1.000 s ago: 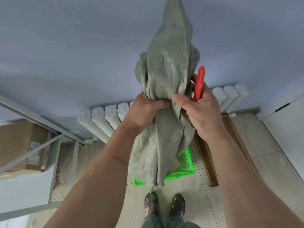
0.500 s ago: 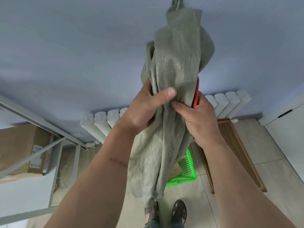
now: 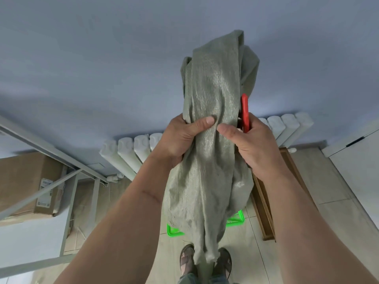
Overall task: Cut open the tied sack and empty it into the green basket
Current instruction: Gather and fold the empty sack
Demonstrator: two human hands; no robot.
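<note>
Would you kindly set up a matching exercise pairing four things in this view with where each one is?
Things:
1. sack
2. green basket
3. red-handled tool
4. cardboard box

Places:
A. on the floor, mostly hidden behind the hanging cloth
B. far left, beside the metal frame
C. gripped by both hands, held up
D. in the right hand, sticking up behind the cloth

Pairs: 1-C, 2-A, 3-D, 4-B
</note>
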